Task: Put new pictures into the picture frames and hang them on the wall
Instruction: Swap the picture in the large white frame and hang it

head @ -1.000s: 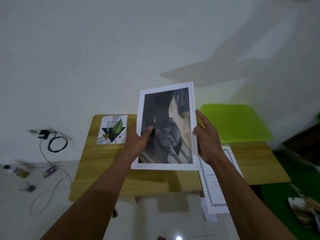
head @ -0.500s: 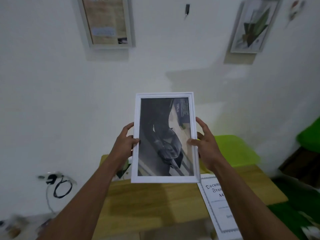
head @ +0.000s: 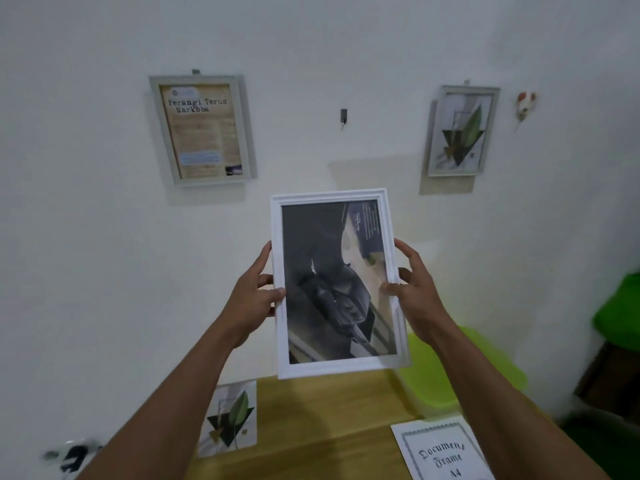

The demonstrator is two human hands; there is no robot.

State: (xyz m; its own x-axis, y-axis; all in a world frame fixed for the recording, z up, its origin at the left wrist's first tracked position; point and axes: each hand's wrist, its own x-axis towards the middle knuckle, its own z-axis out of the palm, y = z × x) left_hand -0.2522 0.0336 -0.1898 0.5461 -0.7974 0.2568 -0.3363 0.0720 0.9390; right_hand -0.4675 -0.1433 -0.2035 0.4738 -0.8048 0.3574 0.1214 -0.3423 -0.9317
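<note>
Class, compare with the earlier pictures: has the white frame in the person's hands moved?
Yes. The white frame has risen off the wooden table, toward the empty wall hook.

"Perangi Terus Narkoba" is printed on the poster (head: 202,128) framed on the wall. "Document Frame A4" is read on the sheet (head: 441,453) lying on the table (head: 329,427). Text on the held picture (head: 334,278) is illegible.

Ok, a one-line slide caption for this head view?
Both hands, left and right, hold a white picture frame below an empty wall hook between two hung frames.
</note>
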